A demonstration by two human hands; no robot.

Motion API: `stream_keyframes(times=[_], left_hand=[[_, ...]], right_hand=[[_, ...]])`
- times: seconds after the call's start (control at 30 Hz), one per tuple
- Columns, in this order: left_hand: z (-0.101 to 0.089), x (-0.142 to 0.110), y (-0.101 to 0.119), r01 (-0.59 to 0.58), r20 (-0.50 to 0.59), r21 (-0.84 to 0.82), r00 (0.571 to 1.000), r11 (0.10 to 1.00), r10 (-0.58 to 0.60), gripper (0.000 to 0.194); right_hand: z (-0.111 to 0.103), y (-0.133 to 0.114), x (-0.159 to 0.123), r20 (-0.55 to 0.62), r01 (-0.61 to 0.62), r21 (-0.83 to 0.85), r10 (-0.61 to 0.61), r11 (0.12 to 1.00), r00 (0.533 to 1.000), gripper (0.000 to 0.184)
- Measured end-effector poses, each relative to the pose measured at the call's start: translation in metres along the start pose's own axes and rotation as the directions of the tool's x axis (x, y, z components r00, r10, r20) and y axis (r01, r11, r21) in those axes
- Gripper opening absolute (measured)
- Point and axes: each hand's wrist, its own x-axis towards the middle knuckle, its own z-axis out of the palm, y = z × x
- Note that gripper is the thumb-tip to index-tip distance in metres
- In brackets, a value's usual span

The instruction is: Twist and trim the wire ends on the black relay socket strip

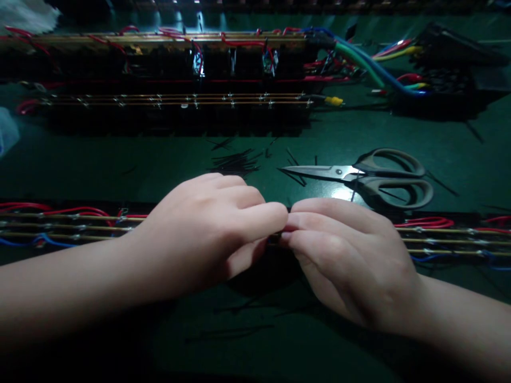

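Observation:
A long black strip with brass rods, red and blue wires (pixel 435 232) runs across the table beneath both hands. My left hand (pixel 211 226) bends over its middle, fingers curled and thumb and forefinger closed together. Meeting it from the other side, my right hand (pixel 355 260) pinches with its fingertips at the same spot. Whatever lies between the fingertips is too small and hidden to name. Just beyond the right hand lie scissors with dark handles (pixel 339 172), their blades pointing left.
Thin black offcuts (pixel 235 161) lie scattered beyond the hands on the green table (pixel 159 159). Farther back sit a second brass-rodded strip (pixel 175 100) and a wired black assembly (pixel 159 58). Thick coloured cables (pixel 359 61) lead to a black housing (pixel 455 80) at right.

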Motion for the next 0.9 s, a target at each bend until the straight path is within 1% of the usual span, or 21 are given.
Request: stream_keyframes(times=[0.13, 0.2, 0.3, 0.37, 0.47, 0.53, 0.6, 0.67, 0.73, 0.83, 0.9], left_hand=[[0.001, 0.000, 0.011, 0.066, -0.040, 0.035, 0.997, 0.997, -0.064, 0.011], [-0.001, 0.002, 0.017, 0.106, -0.037, 0.021, 0.994, 0.994, -0.105, 0.011], [-0.003, 0.005, 0.020, 0.170, -0.005, -0.008, 0.985, 0.985, -0.170, 0.012], [-0.004, 0.009, 0.020, 0.221, 0.032, -0.055, 0.975, 0.974, -0.219, 0.011], [-0.003, 0.012, 0.017, 0.312, 0.074, -0.172, 0.950, 0.935, -0.303, 0.007], [-0.001, 0.012, 0.016, 0.349, 0.071, -0.242, 0.937, 0.905, -0.342, 0.004], [0.000, 0.010, 0.016, 0.362, 0.057, -0.292, 0.931, 0.885, -0.361, 0.006], [0.000, 0.008, 0.016, 0.363, 0.057, -0.324, 0.929, 0.874, -0.365, 0.010], [0.000, 0.006, 0.016, 0.371, 0.071, -0.346, 0.926, 0.862, -0.370, 0.012], [-0.003, 0.004, 0.015, 0.392, 0.092, -0.386, 0.917, 0.835, -0.388, 0.011], [-0.005, 0.004, 0.013, 0.398, 0.083, -0.404, 0.913, 0.824, -0.400, 0.011]], right_hand=[[0.001, 0.001, 0.001, -0.002, -0.035, 0.049, 0.035, 0.998, 0.999, 0.017], [0.001, 0.001, 0.001, -0.004, -0.041, 0.054, 0.042, 0.998, 0.999, 0.017], [0.001, 0.001, -0.001, -0.022, -0.051, 0.093, 0.054, 0.994, 0.998, 0.017], [0.001, 0.001, -0.004, -0.060, -0.069, 0.129, 0.078, 0.989, 0.995, 0.017], [0.002, 0.000, -0.008, -0.125, -0.122, 0.164, 0.143, 0.979, 0.982, 0.015], [0.003, -0.001, -0.010, -0.151, -0.163, 0.166, 0.189, 0.972, 0.970, 0.013], [0.004, -0.002, -0.011, -0.174, -0.179, 0.163, 0.207, 0.970, 0.963, 0.010], [0.004, -0.002, -0.010, -0.189, -0.183, 0.141, 0.208, 0.973, 0.960, 0.009], [0.005, -0.001, -0.008, -0.196, -0.164, 0.113, 0.184, 0.980, 0.963, 0.008], [0.004, 0.001, -0.005, -0.161, -0.120, 0.111, 0.137, 0.987, 0.977, 0.006], [0.003, 0.001, -0.003, -0.133, -0.109, 0.118, 0.124, 0.987, 0.983, 0.007]])
